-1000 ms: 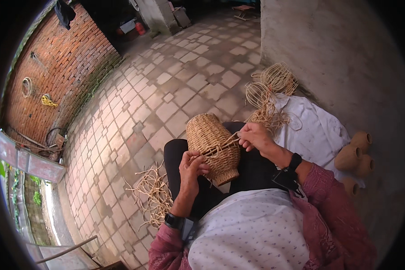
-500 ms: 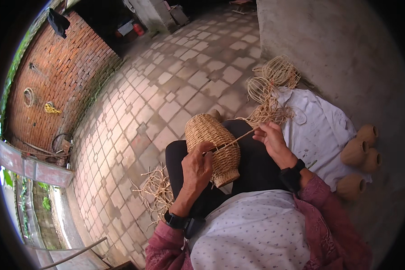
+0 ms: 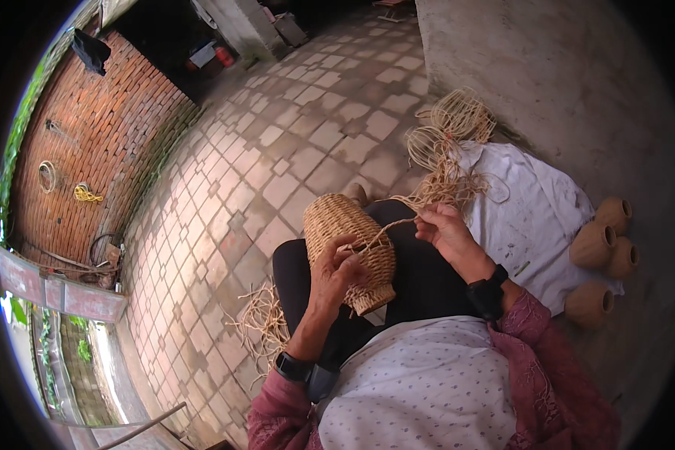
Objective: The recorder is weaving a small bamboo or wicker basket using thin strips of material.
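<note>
On my dark-trousered lap lies a tan woven straw vase (image 3: pixel 343 223), tilted with its narrow neck toward me. My left hand (image 3: pixel 336 271) rests against its side, thumb and forefinger closed together where a twisted straw cord (image 3: pixel 389 227) meets the weave. The cord curves slackly up to my right hand (image 3: pixel 448 231), which pinches it between thumb and fingertips to the right of the vase. My left fingers hide part of the weave and the cord's end there.
Loose straw cords (image 3: pixel 448 184) and coiled bundles (image 3: pixel 465 120) lie ahead on the right, by a white cloth (image 3: pixel 525 202). Several brown clay-coloured pots (image 3: pixel 592 245) sit beyond it. More loose strands (image 3: pixel 262 322) spread on the paving at my left. A grey wall (image 3: pixel 547 82) stands right.
The cord has gone from straight and taut to slack and curved. My right hand has shifted slightly left, its fingers closer together. My left hand stays at the vase's side.
</note>
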`<state>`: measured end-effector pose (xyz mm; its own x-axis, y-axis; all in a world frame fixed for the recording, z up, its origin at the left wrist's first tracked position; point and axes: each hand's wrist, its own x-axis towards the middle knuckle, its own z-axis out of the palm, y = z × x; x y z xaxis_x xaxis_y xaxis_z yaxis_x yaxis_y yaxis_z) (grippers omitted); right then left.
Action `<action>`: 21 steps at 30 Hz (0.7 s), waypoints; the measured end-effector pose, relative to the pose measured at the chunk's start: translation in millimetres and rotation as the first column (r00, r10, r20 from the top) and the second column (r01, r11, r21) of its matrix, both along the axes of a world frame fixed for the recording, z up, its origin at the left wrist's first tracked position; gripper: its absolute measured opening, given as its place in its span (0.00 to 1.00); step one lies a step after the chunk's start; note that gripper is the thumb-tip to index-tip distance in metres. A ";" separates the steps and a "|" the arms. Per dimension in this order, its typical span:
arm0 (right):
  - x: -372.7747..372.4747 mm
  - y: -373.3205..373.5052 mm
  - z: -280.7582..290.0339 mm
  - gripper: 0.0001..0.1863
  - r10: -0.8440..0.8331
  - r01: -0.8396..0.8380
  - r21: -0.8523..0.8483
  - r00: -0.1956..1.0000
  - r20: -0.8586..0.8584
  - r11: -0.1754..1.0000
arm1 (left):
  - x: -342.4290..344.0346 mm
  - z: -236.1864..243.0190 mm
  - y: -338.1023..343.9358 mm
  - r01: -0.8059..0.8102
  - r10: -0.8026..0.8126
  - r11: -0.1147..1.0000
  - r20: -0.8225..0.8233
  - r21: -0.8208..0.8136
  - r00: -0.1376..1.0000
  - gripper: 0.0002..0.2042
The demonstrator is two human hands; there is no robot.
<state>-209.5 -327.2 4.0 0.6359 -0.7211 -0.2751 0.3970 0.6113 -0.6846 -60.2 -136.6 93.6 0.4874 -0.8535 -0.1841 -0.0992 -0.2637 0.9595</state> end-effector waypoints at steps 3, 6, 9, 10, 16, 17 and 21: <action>7.8 18.6 9.5 0.07 0.273 -0.274 0.005 0.955 -0.115 0.962 | -4.2 -1.0 1.1 -0.067 0.049 0.996 -0.237 -0.066 0.970 0.21; 14.4 38.0 15.4 0.06 0.362 -0.363 0.022 0.920 -0.148 0.931 | -12.9 -4.0 4.3 -0.058 0.039 0.995 -0.224 -0.078 0.974 0.18; 16.1 47.8 12.4 0.07 0.385 -0.373 0.102 0.909 -0.158 0.922 | -19.1 -14.5 9.8 -0.044 0.029 0.993 -0.139 -0.106 0.990 0.16; 17.0 48.2 11.2 0.08 0.376 -0.356 0.131 0.908 -0.183 0.925 | -21.4 -18.5 11.7 -0.060 0.044 0.990 -0.121 -0.131 0.992 0.16; 15.1 49.9 10.0 0.08 0.448 -0.419 0.157 0.843 -0.298 0.894 | -27.9 -27.1 21.6 -0.024 0.032 0.991 0.059 -0.129 0.998 0.14; 13.5 50.3 9.1 0.08 0.447 -0.419 0.155 0.841 -0.306 0.895 | -29.4 -26.2 22.0 -0.026 0.033 0.991 0.052 -0.135 0.998 0.14; 10.7 55.4 12.8 0.06 0.477 -0.467 0.129 0.787 -0.390 0.875 | -35.6 -12.7 24.1 0.072 -0.056 0.993 0.157 -0.095 0.986 0.15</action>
